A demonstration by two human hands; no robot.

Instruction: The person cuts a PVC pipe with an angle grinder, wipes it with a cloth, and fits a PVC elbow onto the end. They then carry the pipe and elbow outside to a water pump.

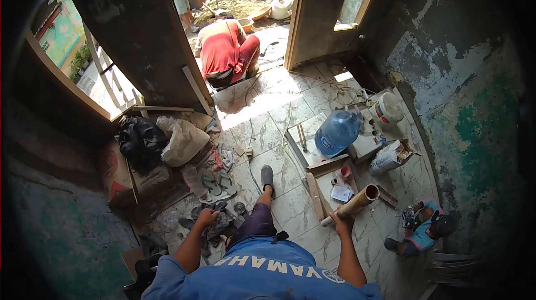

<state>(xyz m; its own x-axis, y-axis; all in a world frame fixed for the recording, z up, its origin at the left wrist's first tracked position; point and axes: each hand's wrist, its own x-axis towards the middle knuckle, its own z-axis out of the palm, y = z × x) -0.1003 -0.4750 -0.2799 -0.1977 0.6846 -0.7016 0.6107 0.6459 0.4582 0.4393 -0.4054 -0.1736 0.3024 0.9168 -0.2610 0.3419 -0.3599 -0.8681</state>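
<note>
Head view, steeply down, seemingly high

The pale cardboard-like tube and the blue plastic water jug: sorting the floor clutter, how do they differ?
The pale cardboard-like tube is long, slim and open-ended, gripped at its lower end by the right hand; the blue plastic water jug is squat, rounded and untouched. The tube slants upward; the jug lies tipped on a tile slab. Both are cylindrical.

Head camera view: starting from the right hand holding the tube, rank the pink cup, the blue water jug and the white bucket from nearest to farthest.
Measured from the right hand, which grips the cardboard tube:
1. Pink cup, just ahead of the hand on the floor.
2. Blue water jug, farther ahead, lying on a tile.
3. White bucket, farthest, ahead and right by the wall.
</note>
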